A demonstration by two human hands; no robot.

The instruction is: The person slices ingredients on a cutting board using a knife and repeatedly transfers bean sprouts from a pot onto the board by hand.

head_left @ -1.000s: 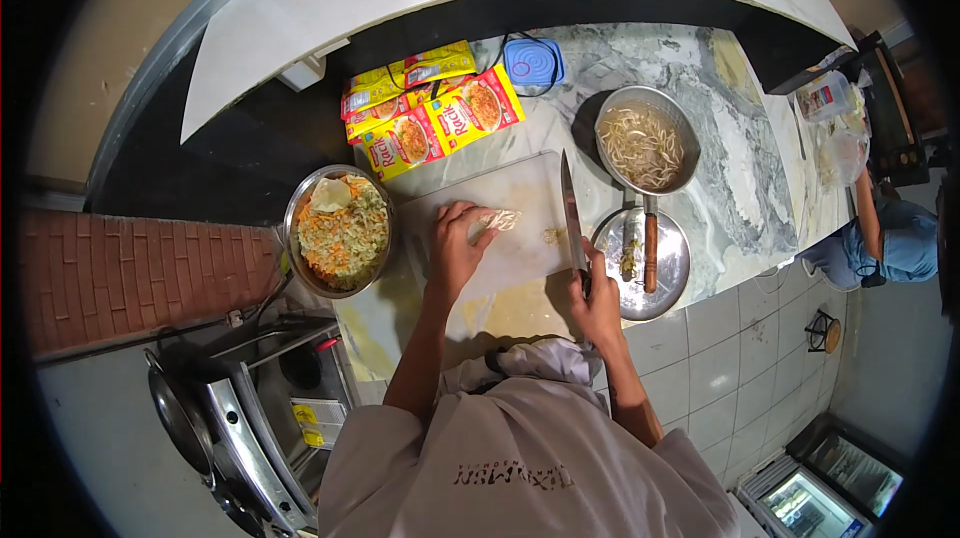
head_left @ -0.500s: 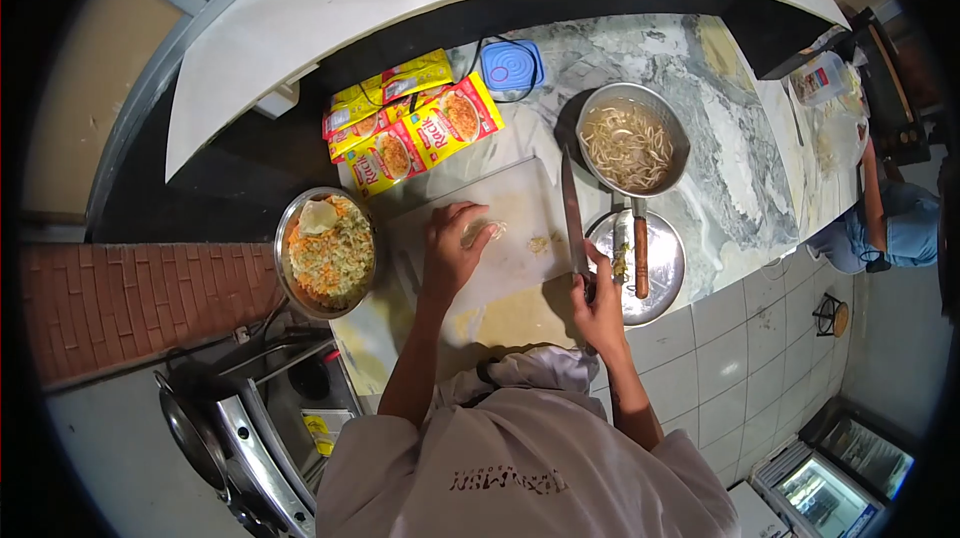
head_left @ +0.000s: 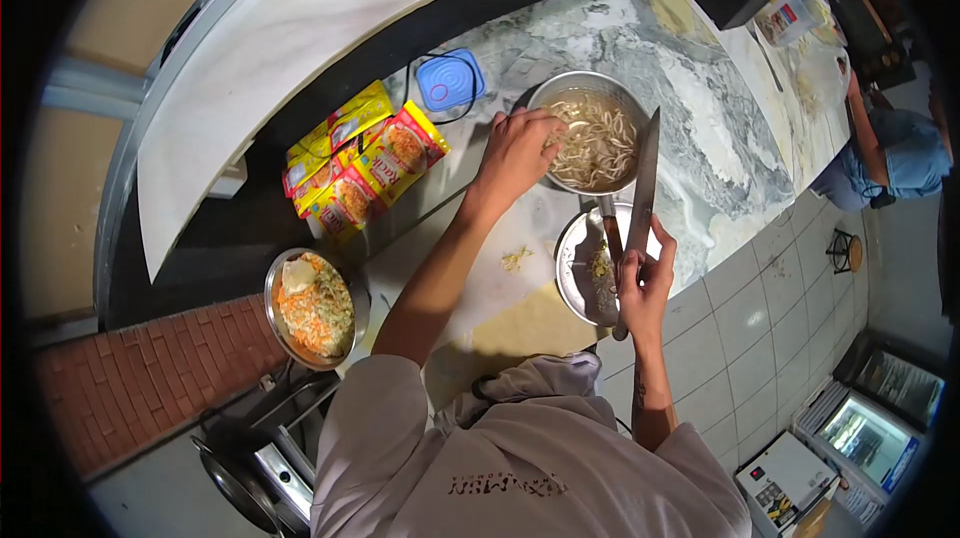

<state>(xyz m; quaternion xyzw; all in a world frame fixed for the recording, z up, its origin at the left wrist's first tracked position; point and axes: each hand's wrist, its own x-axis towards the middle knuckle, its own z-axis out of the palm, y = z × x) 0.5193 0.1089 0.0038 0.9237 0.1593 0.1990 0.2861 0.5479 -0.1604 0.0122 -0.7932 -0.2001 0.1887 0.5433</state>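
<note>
My left hand (head_left: 517, 153) is at the left rim of a metal saucepan (head_left: 603, 85), its fingertips curled over the edge; whatever they hold is hidden. Pale strips (head_left: 600, 143) lie in liquid in the pan. A large knife (head_left: 648, 163) is gripped in my right hand (head_left: 645, 283), blade pointing up and away, beside the pan handle and above a round metal plate (head_left: 568, 273). Small pale scraps (head_left: 516, 258) remain on the white cutting board (head_left: 480, 283), partly under my left forearm.
Yellow and red seasoning packets (head_left: 355, 188) and a blue lid (head_left: 450, 81) with a black cable lie behind. A bowl of shredded vegetables (head_left: 318, 308) stands left. Another person (head_left: 895, 148) is at the far right near a plastic tub (head_left: 785, 18).
My left hand has moved from the cutting board to the saucepan. My right hand has shifted right and up with the knife. The camera view has turned.
</note>
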